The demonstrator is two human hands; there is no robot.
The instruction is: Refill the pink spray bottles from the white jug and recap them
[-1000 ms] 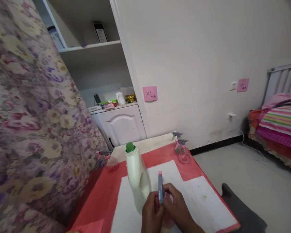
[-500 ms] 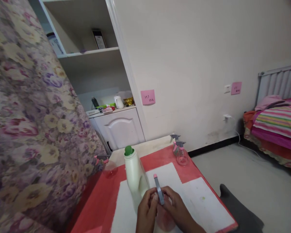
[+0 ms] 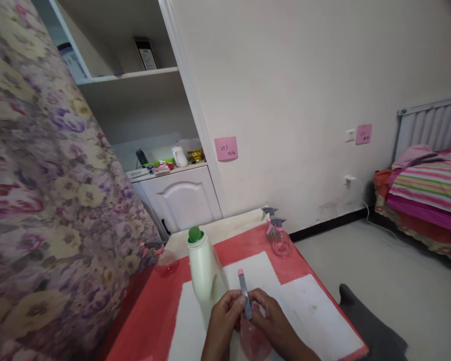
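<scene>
Both my hands are at a small clear spray bottle in front of me, seen from above. Its grey trigger head with a pink nozzle tip points away from me. My left hand is closed on the left side of the head, thumb and fingers pinching it. My right hand curls round the right side of the head and neck. The hands partly hide the bottle's neck. Just beyond my left hand stands a tall pale green jug with a green piece at its mouth.
Several more spray bottles stand on the red-covered table: one spray bottle at left, others including a clear spray bottle at the far right corner. White paper covers part of it. A floral curtain hangs close on the left.
The view has shifted slightly, so the jug and cabinet sit a little further left. Both hands keep hold of the spray bottle, with the left wrist slightly further left.
</scene>
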